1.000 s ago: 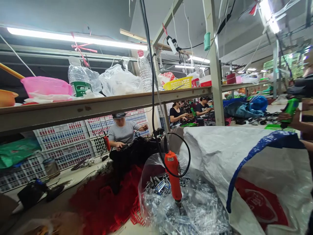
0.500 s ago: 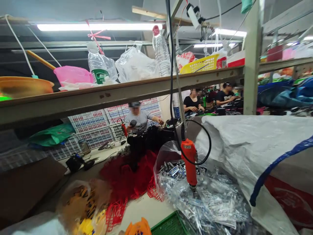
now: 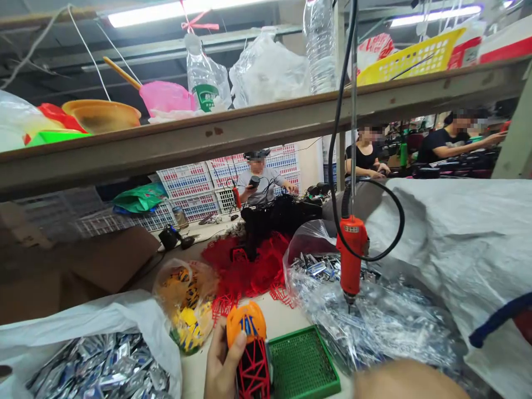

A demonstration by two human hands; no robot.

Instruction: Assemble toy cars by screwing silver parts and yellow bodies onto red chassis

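Observation:
My left hand [image 3: 224, 360] is closed around a toy car [image 3: 248, 338], thumb across it. The car has an orange body with blue markings at its far end and a red lattice frame at the near end. Just right of the car lies a green perforated tray [image 3: 305, 360]. At the bottom right edge my right hand [image 3: 407, 381] shows only as a blurred, cropped shape; its fingers cannot be made out. An orange-red electric screwdriver [image 3: 351, 255] hangs bit down above a clear bag of shiny silvery parts [image 3: 390, 316], apart from both hands.
Red lattice parts [image 3: 270, 263] are heaped behind the car. A clear bag of yellow and orange parts [image 3: 189, 305] stands left of them. A white sack [image 3: 166, 327] of silvery parts lies lower left. A loaded shelf [image 3: 249, 122] crosses above. Several people sit beyond.
The view has shifted left and down, revealing the white sack. My left hand has come into view with the toy car, and a blurred right hand now shows at the lower edge.

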